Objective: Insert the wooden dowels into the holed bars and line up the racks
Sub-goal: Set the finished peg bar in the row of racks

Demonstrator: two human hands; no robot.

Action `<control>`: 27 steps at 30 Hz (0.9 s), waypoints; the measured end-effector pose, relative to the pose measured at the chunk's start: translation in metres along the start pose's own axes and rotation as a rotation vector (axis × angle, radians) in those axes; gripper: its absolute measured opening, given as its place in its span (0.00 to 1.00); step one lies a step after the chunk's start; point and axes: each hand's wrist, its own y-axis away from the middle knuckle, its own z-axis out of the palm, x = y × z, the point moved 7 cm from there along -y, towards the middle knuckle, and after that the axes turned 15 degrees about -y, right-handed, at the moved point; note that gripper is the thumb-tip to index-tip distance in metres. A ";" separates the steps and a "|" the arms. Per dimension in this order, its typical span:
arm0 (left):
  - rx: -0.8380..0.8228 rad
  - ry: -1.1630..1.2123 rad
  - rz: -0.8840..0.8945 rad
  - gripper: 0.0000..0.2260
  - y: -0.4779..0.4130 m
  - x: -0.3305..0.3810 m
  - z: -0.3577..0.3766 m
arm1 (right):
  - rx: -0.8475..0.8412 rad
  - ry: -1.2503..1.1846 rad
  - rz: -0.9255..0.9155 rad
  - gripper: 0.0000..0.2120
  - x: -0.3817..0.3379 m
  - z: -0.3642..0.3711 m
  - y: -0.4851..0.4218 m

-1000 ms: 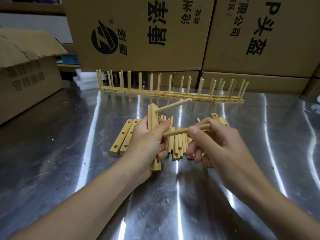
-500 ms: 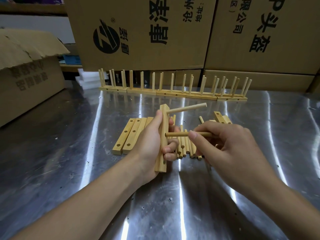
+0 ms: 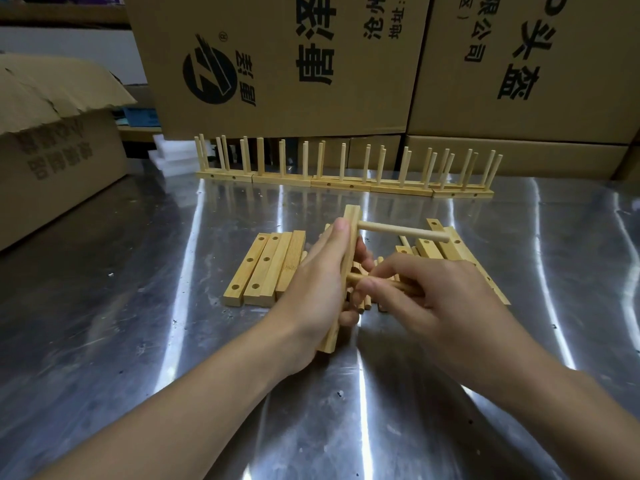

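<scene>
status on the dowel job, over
Left hand grips bar near upright, one dowel seated near its top. Right hand pinches second dowel, tip at the bar lower down. Nothing in the way; spare bars and loose dowels lie behind.

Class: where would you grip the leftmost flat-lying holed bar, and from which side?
Probably the leftmost holed bar at mid-length, from above and the left: its left long edge is free, but its right edge lies against the neighbouring bar.
</scene>
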 end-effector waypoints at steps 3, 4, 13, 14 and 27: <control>0.046 -0.097 0.049 0.23 0.003 0.004 0.000 | 0.034 0.015 -0.074 0.11 -0.006 -0.001 0.000; 0.051 -0.106 0.063 0.23 0.003 0.005 0.000 | 0.031 0.012 -0.085 0.10 -0.008 0.000 0.000; 0.069 0.042 0.101 0.22 0.005 0.006 -0.001 | 0.066 -0.130 -0.012 0.13 -0.010 0.004 0.000; 0.071 0.024 0.096 0.22 0.005 0.005 0.000 | 0.050 -0.134 0.010 0.12 -0.008 0.003 -0.001; 0.079 -0.077 0.134 0.20 0.008 0.013 0.001 | -0.163 -0.476 0.140 0.10 -0.004 0.005 -0.009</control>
